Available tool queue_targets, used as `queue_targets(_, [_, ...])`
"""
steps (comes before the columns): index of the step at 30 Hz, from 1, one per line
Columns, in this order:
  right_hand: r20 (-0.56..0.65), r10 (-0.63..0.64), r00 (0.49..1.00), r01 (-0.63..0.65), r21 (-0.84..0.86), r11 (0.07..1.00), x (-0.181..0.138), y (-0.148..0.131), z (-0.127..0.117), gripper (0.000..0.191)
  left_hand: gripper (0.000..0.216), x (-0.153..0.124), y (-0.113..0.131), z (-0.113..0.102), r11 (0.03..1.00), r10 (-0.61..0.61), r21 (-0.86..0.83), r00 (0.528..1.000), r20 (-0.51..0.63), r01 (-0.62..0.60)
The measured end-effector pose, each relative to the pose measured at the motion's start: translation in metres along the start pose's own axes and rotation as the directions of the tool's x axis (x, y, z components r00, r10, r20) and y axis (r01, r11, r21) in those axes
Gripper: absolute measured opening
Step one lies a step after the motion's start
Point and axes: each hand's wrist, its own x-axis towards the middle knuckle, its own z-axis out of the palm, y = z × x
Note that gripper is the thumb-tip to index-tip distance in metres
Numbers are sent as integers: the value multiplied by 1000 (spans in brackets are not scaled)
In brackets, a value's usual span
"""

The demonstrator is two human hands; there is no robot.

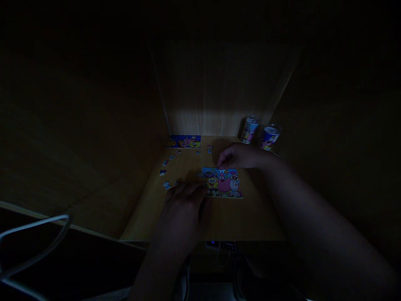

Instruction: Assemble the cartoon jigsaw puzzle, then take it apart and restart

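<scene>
A partly assembled cartoon jigsaw puzzle (221, 182) lies on the wooden desktop (228, 221), its colours dim in the low light. My right hand (238, 156) reaches over its top edge, with the fingertips touching the pieces there. Whether they pinch a piece is hidden. My left hand (183, 205) rests at the puzzle's left edge, fingers curved downward, and hides part of the desktop. Several loose puzzle pieces (164, 169) lie in an arc to the left. A small group of loose pieces (209, 148) sits above the puzzle.
A printed picture card (184, 141) lies against the back wall. Two cartoon-printed cups (249, 129) stand at the back right. Wooden walls enclose the desktop on three sides. A white cable (34, 246) lies at lower left, and a small device with a blue light (213, 244) sits below the front edge.
</scene>
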Motion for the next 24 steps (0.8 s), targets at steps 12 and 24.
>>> queue_targets(12, [-236,-29,971,16,-59,998,4,5,2,25,23,-1,-1,1,1000,0,10,1000,12,0])
queue_targets(24, [-79,1,997,-1,9,1000,-4,-2,-1,29,21,0,-3,1,1000,14,-3,1000,-3,-14])
